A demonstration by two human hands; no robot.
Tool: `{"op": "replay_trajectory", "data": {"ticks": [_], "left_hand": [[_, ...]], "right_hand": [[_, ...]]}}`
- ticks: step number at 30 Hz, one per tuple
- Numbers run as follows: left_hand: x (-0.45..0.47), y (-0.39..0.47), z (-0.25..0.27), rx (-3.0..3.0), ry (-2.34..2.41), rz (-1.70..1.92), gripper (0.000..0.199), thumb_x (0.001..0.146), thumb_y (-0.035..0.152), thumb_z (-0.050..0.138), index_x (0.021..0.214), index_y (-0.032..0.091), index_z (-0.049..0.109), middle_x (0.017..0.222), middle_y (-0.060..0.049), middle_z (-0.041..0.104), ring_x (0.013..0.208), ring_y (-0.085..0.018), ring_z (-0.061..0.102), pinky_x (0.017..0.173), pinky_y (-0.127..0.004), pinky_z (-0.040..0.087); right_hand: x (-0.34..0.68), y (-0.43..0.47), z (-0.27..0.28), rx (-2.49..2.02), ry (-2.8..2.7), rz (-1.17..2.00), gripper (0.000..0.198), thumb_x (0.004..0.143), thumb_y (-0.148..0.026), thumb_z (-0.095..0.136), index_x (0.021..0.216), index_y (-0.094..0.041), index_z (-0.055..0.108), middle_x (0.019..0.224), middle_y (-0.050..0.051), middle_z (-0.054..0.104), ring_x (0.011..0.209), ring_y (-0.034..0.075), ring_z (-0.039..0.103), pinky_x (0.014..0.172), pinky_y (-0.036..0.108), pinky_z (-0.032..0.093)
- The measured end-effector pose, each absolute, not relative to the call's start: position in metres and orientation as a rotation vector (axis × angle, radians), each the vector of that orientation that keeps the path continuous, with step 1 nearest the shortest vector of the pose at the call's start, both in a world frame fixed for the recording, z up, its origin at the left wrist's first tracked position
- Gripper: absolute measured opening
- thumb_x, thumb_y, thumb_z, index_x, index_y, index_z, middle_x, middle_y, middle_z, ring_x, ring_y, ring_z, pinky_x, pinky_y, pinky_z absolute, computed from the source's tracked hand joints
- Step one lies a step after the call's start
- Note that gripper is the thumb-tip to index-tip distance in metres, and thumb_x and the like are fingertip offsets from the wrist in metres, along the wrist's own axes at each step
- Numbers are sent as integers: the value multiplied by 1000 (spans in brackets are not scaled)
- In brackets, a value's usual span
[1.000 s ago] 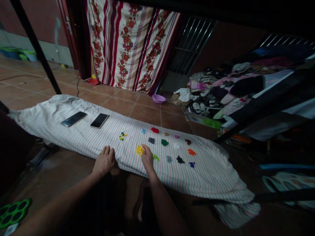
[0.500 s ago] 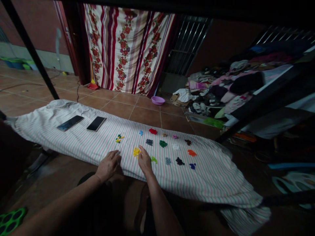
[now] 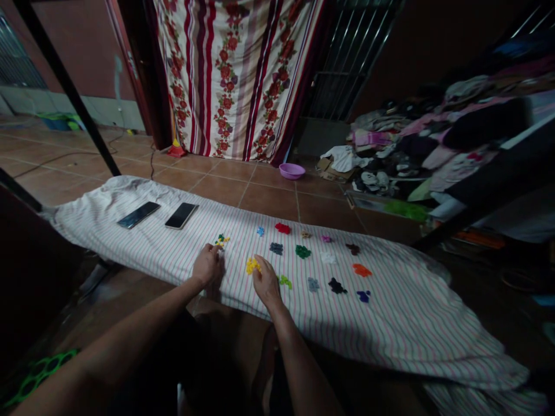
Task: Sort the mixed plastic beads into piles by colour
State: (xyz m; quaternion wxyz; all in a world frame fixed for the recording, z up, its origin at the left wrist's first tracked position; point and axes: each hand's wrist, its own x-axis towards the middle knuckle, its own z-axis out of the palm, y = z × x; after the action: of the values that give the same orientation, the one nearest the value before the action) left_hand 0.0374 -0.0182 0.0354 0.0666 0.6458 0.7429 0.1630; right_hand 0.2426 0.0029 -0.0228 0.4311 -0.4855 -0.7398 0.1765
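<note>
My left hand (image 3: 207,264) has its fingers drawn together at the near edge of a small mixed pile of green, yellow and white pieces (image 3: 222,240). Whatever sits between those fingertips is too small to make out. Beside the heap of yellow pieces (image 3: 251,266) rests my right hand (image 3: 266,282), its fingers loosely extended and touching the heap's right side. Lime green pieces (image 3: 285,282) lie just right of that hand. Further right, small heaps sorted by colour are spread out, among them red (image 3: 282,229), dark green (image 3: 302,252), black (image 3: 337,285) and orange (image 3: 361,270).
A striped cloth (image 3: 173,260) covers the long low surface. Two phones (image 3: 139,215) lie on its left part. Beyond stand a purple basin (image 3: 292,171) on the tiled floor and a heap of clothes (image 3: 416,144). Dark poles (image 3: 71,92) slant at both sides.
My left hand has moved forward to the mixed pile and its fingers have closed in there. My right hand stays by the yellow heap. The whole view has shifted slightly.
</note>
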Motion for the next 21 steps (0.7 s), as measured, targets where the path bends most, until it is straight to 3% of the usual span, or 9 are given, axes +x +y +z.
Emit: {"op": "replay_trajectory", "data": {"ticks": [9,14,21], "left_hand": [[31,20,37,1820,2320,364,35,90,41,47,116,23,61,115,-8,56,90,-17,63,72,-26,47],[39,27,36,1778,2360,343,30,89,39,47,105,23,66,108,-8,57,86,-18,64,68,-27,46],[42,23,18,1777,2421,466,34,93,38,38,108,22,64,111,-9,56,90,-18,62,68,-28,46]], "right_hand": [[243,6,-24,-1242,-1783,487,42,83,-18,39,119,-17,62,118,10,65,112,21,59,102,40,47],[244,5,-20,-1254,-1789,502,41,84,-17,39,118,-16,63,117,11,66,110,22,60,100,39,48],[244,4,-17,-1216,-1796,510,43,83,-15,40,120,-18,62,116,10,66,110,21,60,101,39,47]]}}
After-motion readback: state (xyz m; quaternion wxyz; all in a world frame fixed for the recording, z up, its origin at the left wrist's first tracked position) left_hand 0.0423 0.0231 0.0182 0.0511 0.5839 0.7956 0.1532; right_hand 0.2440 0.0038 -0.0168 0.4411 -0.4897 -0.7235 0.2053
